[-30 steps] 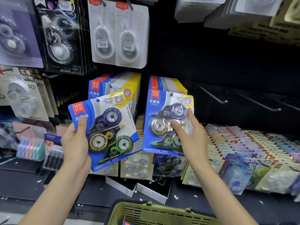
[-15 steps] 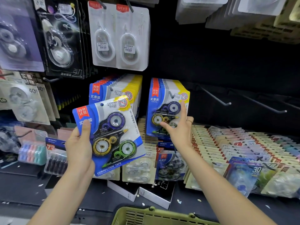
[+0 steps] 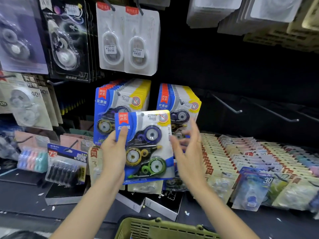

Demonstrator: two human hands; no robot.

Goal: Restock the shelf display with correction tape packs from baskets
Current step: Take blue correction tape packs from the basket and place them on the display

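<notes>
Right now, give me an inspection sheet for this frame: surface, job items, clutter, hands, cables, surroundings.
Surface: dark shelf, flecked with pale scraps.
Job's things: held correction tape pack, upright; two hanging stacks of the same pack, left stack and right stack; green basket at the bottom edge.
Clutter: black boxes on the shelf; rows of carded packs on the right.
Hands: left hand grips the pack's left edge; right hand is blurred, fingers spread beside the pack's right edge.
Cables: nothing seen.
Surroundings: bare hooks; white blister packs above.
</notes>
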